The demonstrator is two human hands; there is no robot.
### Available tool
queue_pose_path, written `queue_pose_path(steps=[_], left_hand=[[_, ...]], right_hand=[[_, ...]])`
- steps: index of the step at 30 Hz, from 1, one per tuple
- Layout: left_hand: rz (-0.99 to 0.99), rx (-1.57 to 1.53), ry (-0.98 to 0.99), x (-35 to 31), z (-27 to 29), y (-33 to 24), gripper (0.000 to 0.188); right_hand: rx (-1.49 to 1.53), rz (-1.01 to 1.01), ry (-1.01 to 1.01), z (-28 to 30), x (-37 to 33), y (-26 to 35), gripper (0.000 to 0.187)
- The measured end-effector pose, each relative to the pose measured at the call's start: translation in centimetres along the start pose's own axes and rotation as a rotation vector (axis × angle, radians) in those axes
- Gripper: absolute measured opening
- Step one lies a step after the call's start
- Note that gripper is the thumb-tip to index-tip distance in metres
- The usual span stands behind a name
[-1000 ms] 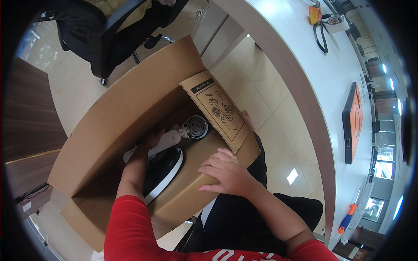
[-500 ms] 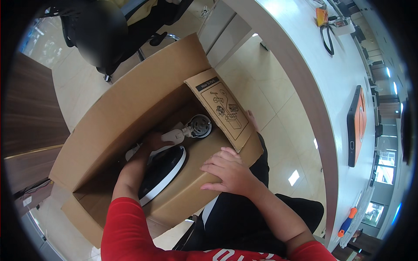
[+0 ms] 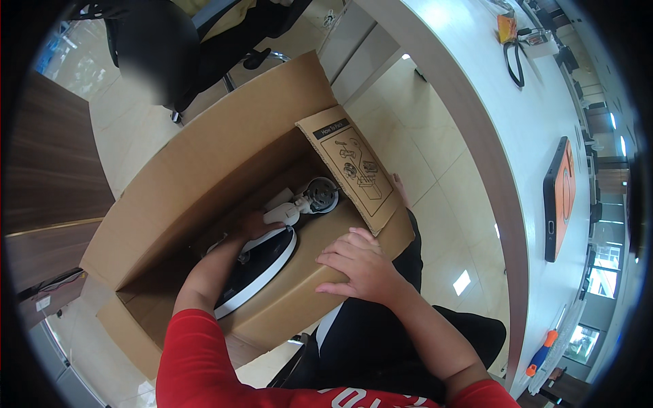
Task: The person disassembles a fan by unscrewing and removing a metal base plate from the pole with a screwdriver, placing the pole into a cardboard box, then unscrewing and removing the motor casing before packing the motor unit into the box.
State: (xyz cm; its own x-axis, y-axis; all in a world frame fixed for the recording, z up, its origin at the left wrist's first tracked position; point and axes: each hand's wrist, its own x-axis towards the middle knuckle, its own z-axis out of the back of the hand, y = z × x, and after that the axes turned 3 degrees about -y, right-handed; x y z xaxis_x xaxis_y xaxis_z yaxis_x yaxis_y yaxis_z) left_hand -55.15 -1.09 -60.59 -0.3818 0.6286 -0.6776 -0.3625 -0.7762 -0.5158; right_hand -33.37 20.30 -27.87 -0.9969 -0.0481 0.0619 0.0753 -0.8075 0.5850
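Observation:
My left hand [image 3: 254, 225] reaches deep into an open cardboard box [image 3: 183, 160], against a white jointed part [image 3: 284, 215]. Its fingers are mostly hidden in shadow and behind the parts. The white part meets a round grey vented head with a white rim [image 3: 321, 196], which looks like a motor housing. In front of the left hand, a black, rounded panel with a white edge [image 3: 257, 270] leans along the box's near wall. My right hand [image 3: 355, 264] lies on the box's near edge, fingers spread, holding nothing.
A printed cardboard flap [image 3: 354, 170] folds over the box's right end. Along the right curves a white table [image 3: 496, 88] bearing an orange-and-black box [image 3: 559, 197], a screwdriver [image 3: 542, 353] and a black strap [image 3: 514, 64]. An office chair [image 3: 255, 58] stands beyond the box.
My left hand has moved slightly right and farther in, and the white jointed part has shifted a little right. A pale block beside it shows more. My right hand stays on the box edge.

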Motion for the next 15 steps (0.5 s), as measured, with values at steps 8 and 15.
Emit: queue_pose_path(steps=[8,15], left_hand=[[-0.046,-0.013,-0.080,0.0,-0.4,0.3,0.107],[-0.055,-0.112,-0.082,-1.6,2.4,-1.5,0.095]], right_hand=[[0.008,0.008,-0.001,0.2,0.1,0.0,0.049],[0.014,0.003,-0.011,0.1,-0.1,-0.1,0.048]])
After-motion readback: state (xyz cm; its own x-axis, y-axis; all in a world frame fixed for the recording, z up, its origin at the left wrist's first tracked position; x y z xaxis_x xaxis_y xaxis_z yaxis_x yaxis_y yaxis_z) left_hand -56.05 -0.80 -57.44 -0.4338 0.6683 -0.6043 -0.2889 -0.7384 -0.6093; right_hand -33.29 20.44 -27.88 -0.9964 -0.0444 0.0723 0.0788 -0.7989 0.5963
